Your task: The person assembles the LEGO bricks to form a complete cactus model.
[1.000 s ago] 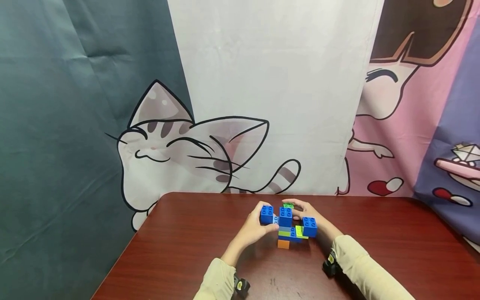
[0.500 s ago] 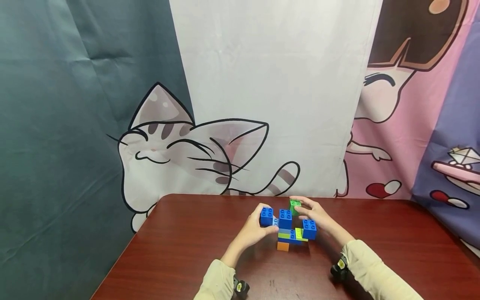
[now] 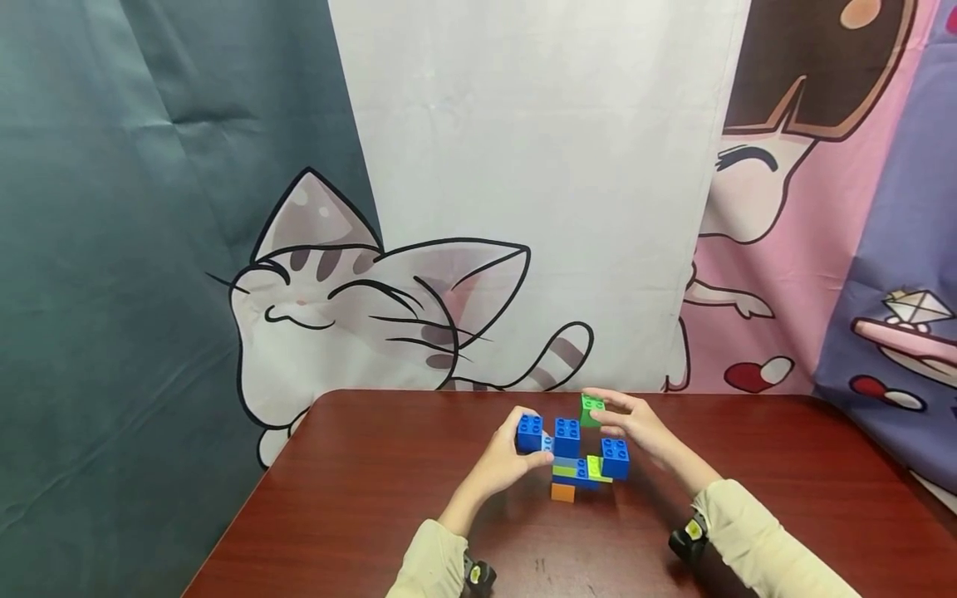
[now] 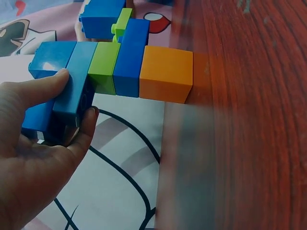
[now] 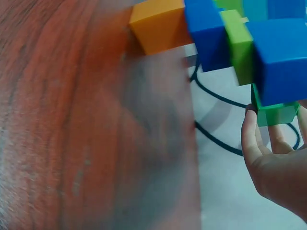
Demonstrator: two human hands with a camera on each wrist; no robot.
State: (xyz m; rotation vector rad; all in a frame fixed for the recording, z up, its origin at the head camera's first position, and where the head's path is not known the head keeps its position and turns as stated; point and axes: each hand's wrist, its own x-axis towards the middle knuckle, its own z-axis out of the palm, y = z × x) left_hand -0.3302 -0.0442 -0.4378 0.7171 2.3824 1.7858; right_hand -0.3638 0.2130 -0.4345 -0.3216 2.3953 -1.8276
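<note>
A built-up structure of toy building bricks [image 3: 566,438] stands on the table. An orange brick [image 4: 165,72] forms its foot, with blue and lime-green layers above. Blue bricks top it at the left, middle and right. My left hand [image 3: 503,458] grips its left side, the thumb pressing a lighter blue brick [image 4: 78,81] in the left wrist view. Behind the structure, my right hand [image 3: 641,430] holds a bright green brick [image 3: 591,409] between thumb and fingers, apart from the build. In the right wrist view, the right-hand blue brick [image 5: 283,57] partly hides this green brick.
The reddish-brown wooden table [image 3: 359,490] extends to both sides of the structure. Right behind its far edge hangs a cloth backdrop [image 3: 478,316] with a cartoon cat. A dark camera is strapped to each wrist.
My right hand has drawn the green brick out from behind the middle blue brick, up and to the right. The left hand keeps its grip, and the structure stays in place.
</note>
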